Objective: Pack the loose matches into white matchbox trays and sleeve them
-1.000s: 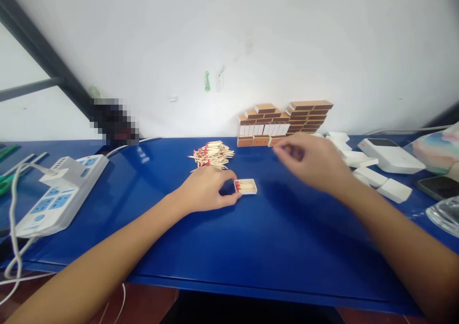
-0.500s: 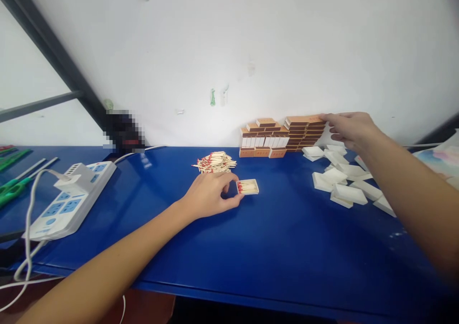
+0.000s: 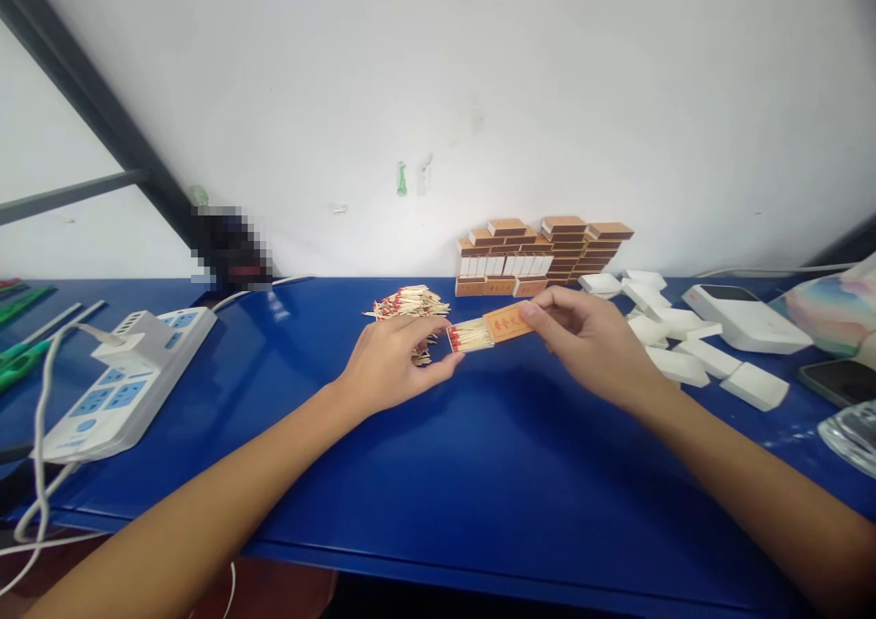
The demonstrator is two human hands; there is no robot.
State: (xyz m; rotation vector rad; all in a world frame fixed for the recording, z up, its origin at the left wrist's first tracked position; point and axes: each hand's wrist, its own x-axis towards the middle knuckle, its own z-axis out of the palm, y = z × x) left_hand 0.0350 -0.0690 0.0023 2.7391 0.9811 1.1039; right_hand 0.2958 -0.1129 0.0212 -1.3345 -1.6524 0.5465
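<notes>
My left hand [image 3: 391, 363] pinches the left end of a small white tray filled with red-tipped matches [image 3: 469, 335], lifted just above the blue table [image 3: 438, 473]. My right hand [image 3: 594, 343] grips an orange matchbox sleeve [image 3: 507, 323], which sits partly over the tray's right end. A loose heap of matches [image 3: 409, 305] lies just behind my left hand. Stacked orange matchboxes [image 3: 544, 252] stand against the wall behind. Several empty white trays [image 3: 684, 350] lie to the right of my right hand.
A white power strip [image 3: 123, 382] with cables lies at the left, green scissors [image 3: 20, 354] beyond it. A white device [image 3: 745, 307], a dark phone [image 3: 839, 380] and a plastic bag [image 3: 839, 299] sit at the far right. The wall is close behind.
My right hand reached to the matchbox stack, took an orange sleeve and brought it back to the match-filled tray. My left hand lifted the tray slightly to meet it.
</notes>
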